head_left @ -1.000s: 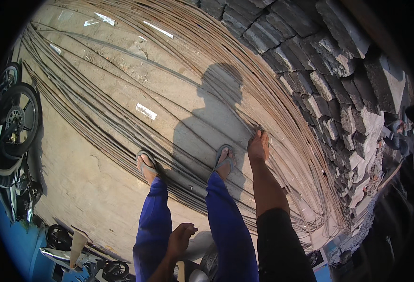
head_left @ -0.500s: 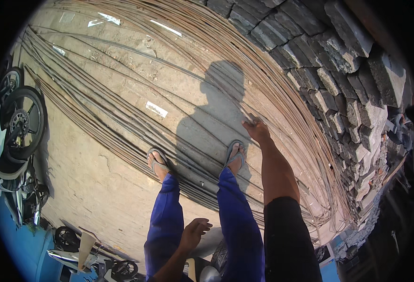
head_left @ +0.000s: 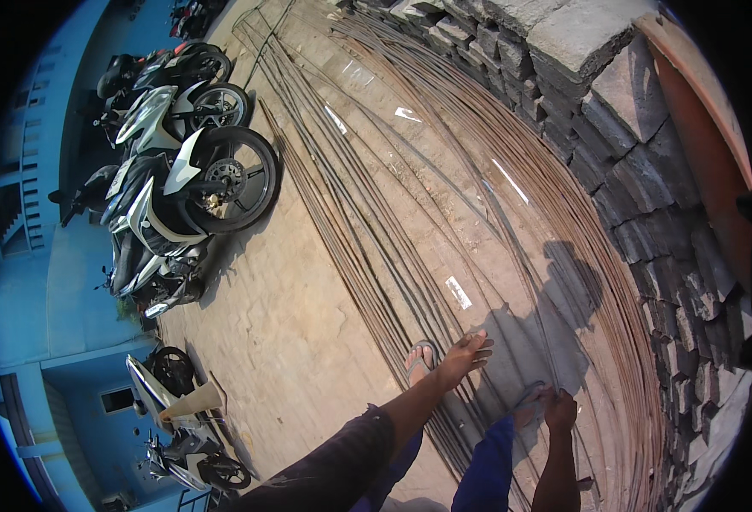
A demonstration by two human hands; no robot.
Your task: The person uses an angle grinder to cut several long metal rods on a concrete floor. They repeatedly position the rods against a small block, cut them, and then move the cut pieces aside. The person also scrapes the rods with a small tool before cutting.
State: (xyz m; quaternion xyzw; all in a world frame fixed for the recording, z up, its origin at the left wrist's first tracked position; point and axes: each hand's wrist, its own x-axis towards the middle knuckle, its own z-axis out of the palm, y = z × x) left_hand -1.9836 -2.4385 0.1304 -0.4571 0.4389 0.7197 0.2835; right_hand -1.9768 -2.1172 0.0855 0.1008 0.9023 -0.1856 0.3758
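Observation:
Long thin steel rods (head_left: 342, 196), brown and dark, lie along the ground ahead and beside my feet. My left hand (head_left: 464, 358) reaches forward over them, its fingers stretched out and holding nothing. Lower and to the right, my right hand (head_left: 561, 411) is closed at the end of a single dark steel rod (head_left: 531, 286), which runs away from it toward the far left. Its fingertips are partly hidden, but the rod meets them. My sandalled left foot (head_left: 421, 358) stands among the rods; the right foot (head_left: 529, 401) is partly behind my right hand.
A dense bundle of rusty rods (head_left: 602, 213) curves along the right, beside a rough stack of grey stone blocks (head_left: 640, 192). Motorcycles (head_left: 231, 179) are parked at the left by a blue building (head_left: 30, 290). White scraps (head_left: 458, 293) lie on the ground.
The view has swung left, bringing the motorcycles and building further in. My left hand has come up from beside my legs and extended forward. My right hand is now lower in view, closer to my foot.

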